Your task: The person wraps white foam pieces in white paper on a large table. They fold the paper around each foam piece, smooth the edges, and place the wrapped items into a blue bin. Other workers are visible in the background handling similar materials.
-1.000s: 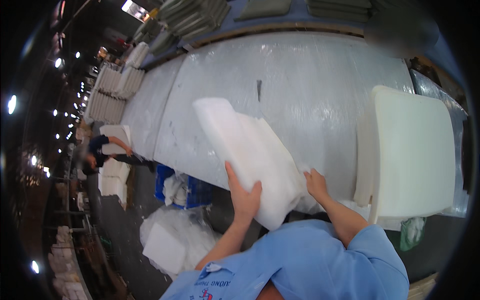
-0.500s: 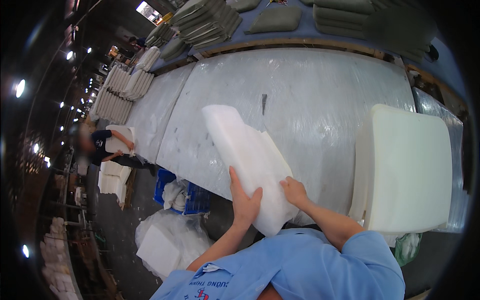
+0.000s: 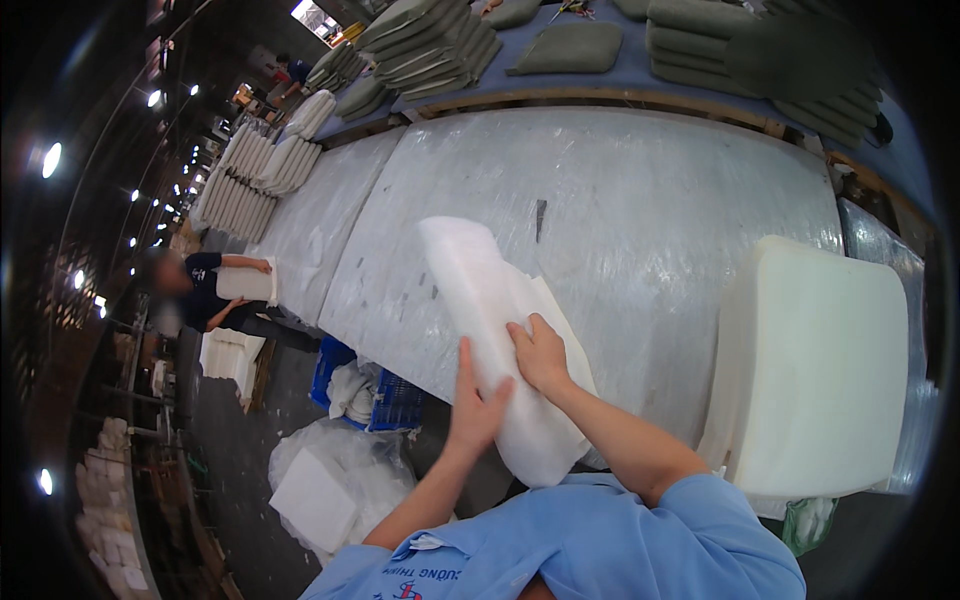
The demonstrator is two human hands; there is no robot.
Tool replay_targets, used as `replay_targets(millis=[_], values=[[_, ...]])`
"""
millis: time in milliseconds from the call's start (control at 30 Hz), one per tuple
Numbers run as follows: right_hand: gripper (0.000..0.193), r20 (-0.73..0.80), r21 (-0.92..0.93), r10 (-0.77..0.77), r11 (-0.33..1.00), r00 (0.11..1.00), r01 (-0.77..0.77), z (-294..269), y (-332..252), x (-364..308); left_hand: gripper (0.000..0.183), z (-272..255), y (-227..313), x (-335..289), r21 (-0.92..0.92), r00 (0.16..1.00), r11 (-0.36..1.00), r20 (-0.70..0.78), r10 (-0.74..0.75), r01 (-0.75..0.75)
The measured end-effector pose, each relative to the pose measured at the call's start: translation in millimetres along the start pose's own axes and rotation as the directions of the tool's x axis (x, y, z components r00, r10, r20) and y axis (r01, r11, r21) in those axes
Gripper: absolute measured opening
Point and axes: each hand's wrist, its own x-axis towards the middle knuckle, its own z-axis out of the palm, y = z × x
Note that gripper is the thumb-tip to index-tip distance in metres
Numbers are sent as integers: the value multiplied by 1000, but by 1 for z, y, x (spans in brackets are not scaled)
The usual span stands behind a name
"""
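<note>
A foam cushion wrapped in soft white wadding (image 3: 520, 445) stands tilted on edge against my body, over the near side of the plastic-covered table (image 3: 640, 230). My left hand (image 3: 478, 408) holds its left side, with the thumb on the wadding and the fingers stretched along the edge. My right hand (image 3: 540, 357) lies on the upper face with bent fingers, gripping the wadding. Along the right side a cream foam edge shows beside the white layer. To the right rises a stack of cream foam cushions (image 3: 825, 360).
Stacked grey-green cushions (image 3: 425, 45) lie on a blue table behind. At left, a co-worker (image 3: 215, 290) holds a pale cushion. A blue crate (image 3: 395, 400) and a plastic bag with white foam (image 3: 315, 500) sit on the floor. A green bag (image 3: 808, 525) is below the right stack.
My right hand has moved from the cushion's right edge up and left onto its wadding face. My left hand still holds the left side. The view has shifted slightly.
</note>
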Motion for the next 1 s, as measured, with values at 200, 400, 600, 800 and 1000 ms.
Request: replay_targets(millis=[200, 400, 600, 800, 1000], values=[[33, 68, -114, -19, 993, 997, 27, 9, 13, -7, 98, -5, -13, 52, 210, 992, 977, -109, 56, -32], [31, 126, -265, 11, 964, 992, 23, 16, 48, 22, 100, -7, -17, 58, 302, 995, 953, -98, 37, -6], [38, -40, -337, 155, 928, 987, -159, -12, 172, 12, 102, -12, -26, 55, 265, 991, 963, -113, 74, -42], [39, 84, 188, 28, 981, 996, -43, 3, 56, 89, 100, -5, -18, 59, 298, 990, 951, -89, 110, -79], [54, 137, -57, 143, 989, 980, -136, 31, -18, 78, 93, -3, -13, 59, 372, 993, 928, -103, 58, -16]])
